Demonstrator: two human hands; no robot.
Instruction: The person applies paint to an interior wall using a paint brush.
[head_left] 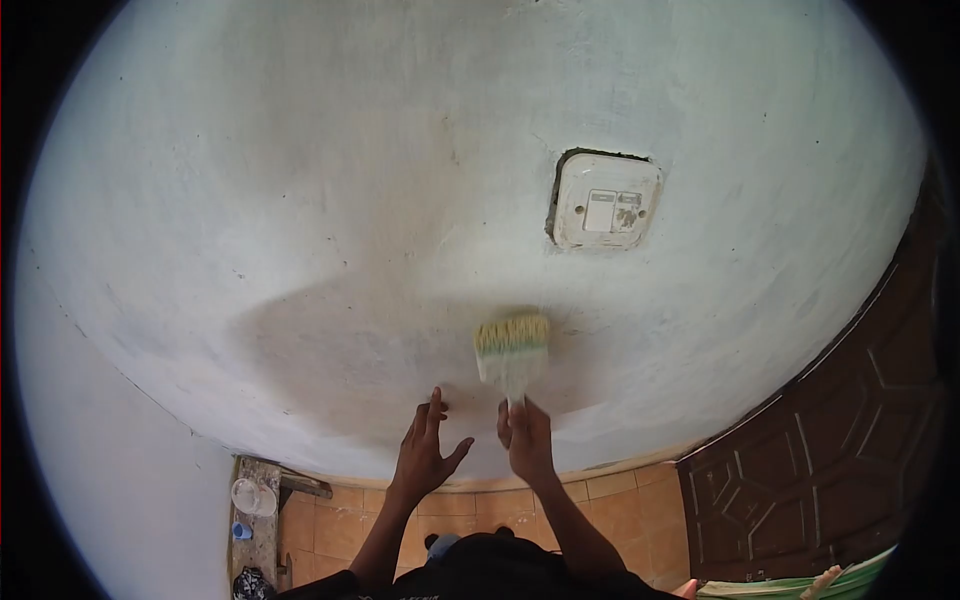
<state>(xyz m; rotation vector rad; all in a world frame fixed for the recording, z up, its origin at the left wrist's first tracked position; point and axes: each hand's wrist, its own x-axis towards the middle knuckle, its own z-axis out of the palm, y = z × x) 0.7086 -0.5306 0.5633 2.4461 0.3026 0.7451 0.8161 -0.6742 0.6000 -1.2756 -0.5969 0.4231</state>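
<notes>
My right hand [527, 438] is closed round the handle of a wide paint brush [512, 352], its pale yellow bristles pointing up against the wall. A green-and-white band runs below the bristles. To the left, my left hand [430, 448] is raised with fingers apart and nothing in it, its fingertips right at the wall. The whitish wall [400, 200] fills most of the view, with darker grey patches round the brush. Above and right of the brush sits a white light switch [606, 200], tilted, with a dark gap along its top and left edges.
At lower left stands a worn wooden bench [262, 530] with a clear plastic tub [246, 496], a blue cup [241, 531] and a black patterned bundle [252, 583]. A dark brown panelled door [800, 460] is on the right. Orange tiles [450, 525] cover the floor.
</notes>
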